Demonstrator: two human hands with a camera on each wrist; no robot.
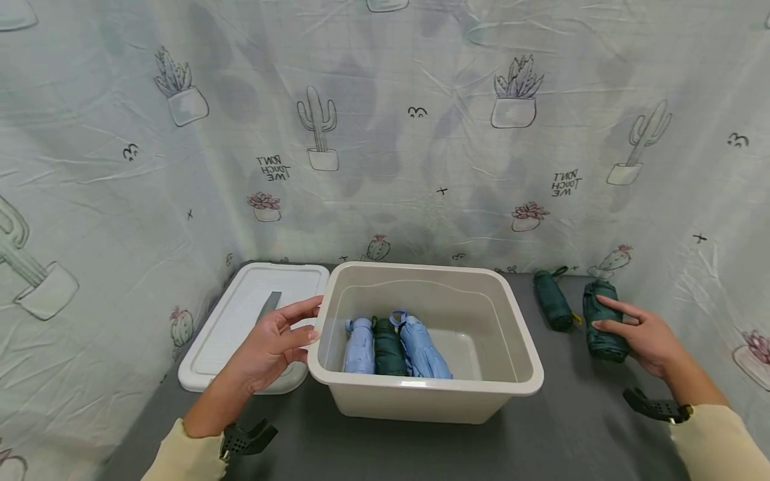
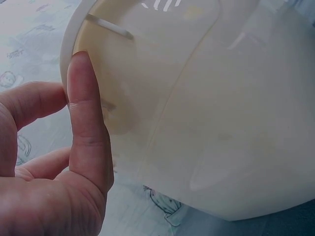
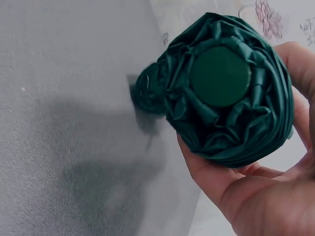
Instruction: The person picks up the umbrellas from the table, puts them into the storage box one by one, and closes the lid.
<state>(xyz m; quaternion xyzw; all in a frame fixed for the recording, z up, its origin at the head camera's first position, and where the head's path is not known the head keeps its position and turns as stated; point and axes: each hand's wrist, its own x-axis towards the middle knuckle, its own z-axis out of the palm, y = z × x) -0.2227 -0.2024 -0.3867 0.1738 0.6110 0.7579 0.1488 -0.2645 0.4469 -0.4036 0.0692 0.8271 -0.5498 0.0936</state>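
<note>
Left hand [image 1: 273,347] is pinching the bin [image 1: 415,403] at its nine-o'clock rim, fingertips nearly meeting, likely steadying it, while right hand [image 1: 652,344], fingers curving wide, is gripping a green umbrella [image 1: 598,344] at bin's three o'clock, mid-body, probably for balance.

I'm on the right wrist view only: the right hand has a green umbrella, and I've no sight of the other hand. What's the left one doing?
Observer: The head view shows the left hand holding the left end of a beige tub by its rim.
Operator: Good. Is there room inside that tub, and on which side?
Observer: Yes, on the right: bare floor shows there, beside the three folded umbrellas lying in the tub.
</note>
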